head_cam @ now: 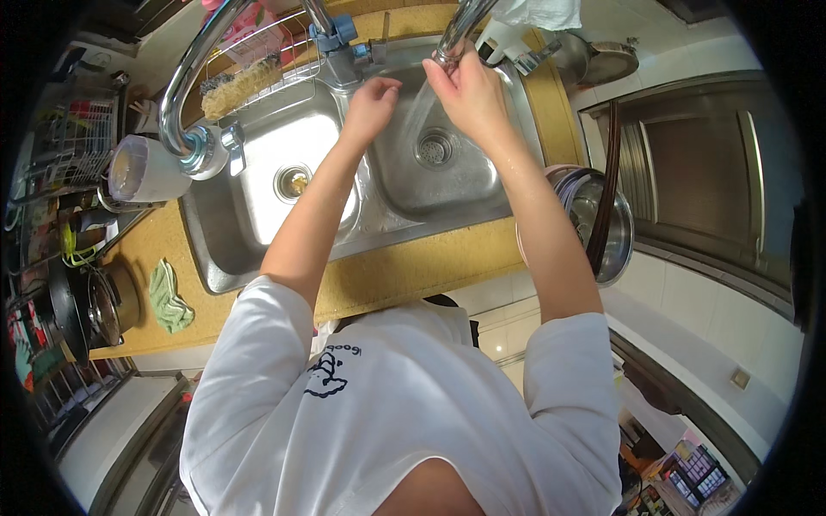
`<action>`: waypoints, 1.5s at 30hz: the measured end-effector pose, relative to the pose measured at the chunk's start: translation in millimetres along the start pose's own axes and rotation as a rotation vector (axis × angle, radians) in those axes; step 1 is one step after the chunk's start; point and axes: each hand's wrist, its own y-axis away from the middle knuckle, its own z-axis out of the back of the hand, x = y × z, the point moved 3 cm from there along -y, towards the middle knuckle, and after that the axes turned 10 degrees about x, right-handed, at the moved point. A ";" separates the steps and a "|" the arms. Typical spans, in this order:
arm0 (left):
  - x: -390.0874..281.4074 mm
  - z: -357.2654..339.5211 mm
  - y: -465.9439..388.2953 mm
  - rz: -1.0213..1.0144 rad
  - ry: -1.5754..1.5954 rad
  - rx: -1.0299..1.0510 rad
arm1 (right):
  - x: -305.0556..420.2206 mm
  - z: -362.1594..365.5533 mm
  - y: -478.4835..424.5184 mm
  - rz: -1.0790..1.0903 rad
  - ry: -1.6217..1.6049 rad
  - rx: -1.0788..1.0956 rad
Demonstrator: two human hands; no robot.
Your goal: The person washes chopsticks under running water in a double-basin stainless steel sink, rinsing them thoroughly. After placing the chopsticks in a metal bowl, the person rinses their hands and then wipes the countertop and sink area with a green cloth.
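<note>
My right hand (pixel 473 90) is at the spout of a chrome faucet (pixel 459 32), its fingers around the outlet. A stream of water (pixel 419 113) runs from there into the right bowl of a stainless steel double sink (pixel 439 193), beside the drain strainer (pixel 436 148). My left hand (pixel 374 106) hovers over the divider between the bowls, fingers loosely curled; nothing shows in it. Yellowish scraps lie in the left bowl's drain (pixel 293 183).
A wire rack (pixel 303 64) with a beige scrubber (pixel 242 87) stands behind the left bowl. A second chrome faucet (pixel 171 103) and a plastic container (pixel 145 171) are at left. A green cloth (pixel 170 300) lies on the yellow counter (pixel 387 274); metal basins (pixel 613 222) are at right.
</note>
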 end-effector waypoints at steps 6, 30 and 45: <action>21.2 -50.0 22.6 0.717 0.769 0.398 | 0.7 1.4 -0.2 -0.030 0.168 -0.021; 11.7 -14.2 69.4 0.148 -0.453 0.312 | -127.7 56.1 -33.7 -0.635 -0.224 -0.639; 2.3 48.7 104.8 0.423 -0.158 0.381 | -108.0 -4.9 18.2 -0.348 -0.044 -0.665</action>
